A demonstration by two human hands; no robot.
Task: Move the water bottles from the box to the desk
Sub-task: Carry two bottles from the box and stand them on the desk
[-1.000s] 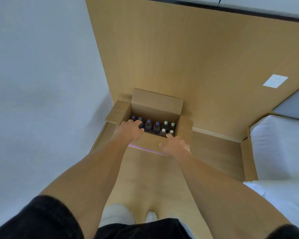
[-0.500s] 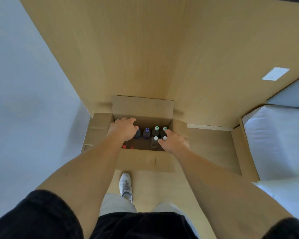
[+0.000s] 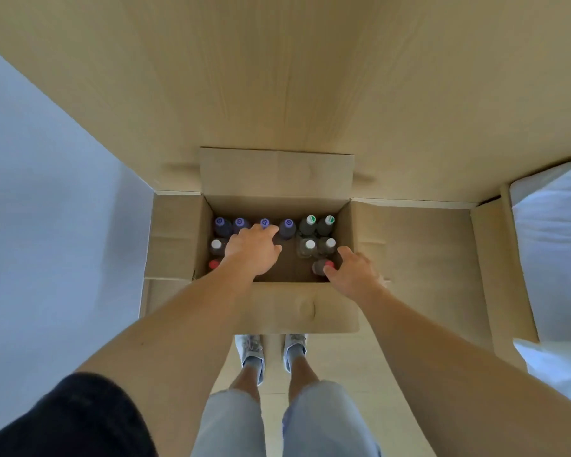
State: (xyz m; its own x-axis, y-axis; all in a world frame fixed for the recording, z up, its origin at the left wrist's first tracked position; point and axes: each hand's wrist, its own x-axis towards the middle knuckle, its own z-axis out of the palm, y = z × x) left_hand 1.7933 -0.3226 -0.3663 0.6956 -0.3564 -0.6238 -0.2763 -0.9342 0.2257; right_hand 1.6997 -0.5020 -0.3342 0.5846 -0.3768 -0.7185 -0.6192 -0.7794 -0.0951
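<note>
**Hands reach into open carton as bottle unloading begins**

The left hand [image 3: 253, 250] hangs just left of frame centre, fingers spread and loosely bent over the purple-capped bottles [image 3: 264, 224]; whether it has closed round any of them cannot be told, since the palm hides what lies under it. The right hand [image 3: 351, 270], just right of centre, curls its fingers beside the red-capped bottle [image 3: 323, 267] at the near right corner of the cardboard box [image 3: 279, 173], touching or nearly touching it without a visible grip.

All the bottles stand upright inside the box, caps up, which leaves the necks free to be taken from above: purple caps along the far row, two green-and-white-capped bottles [image 3: 317, 222] at its right end, white-capped bottles [image 3: 318, 245] in the middle row and another red cap [image 3: 214, 264] at near left. The four flaps are folded outward, clearing the opening. The box sits on the floor against a wood-panelled wall [image 3: 294, 77]; the person's sneakers [image 3: 271, 349] stand just below it. The desk is not in view, so none appears moved yet.
</note>
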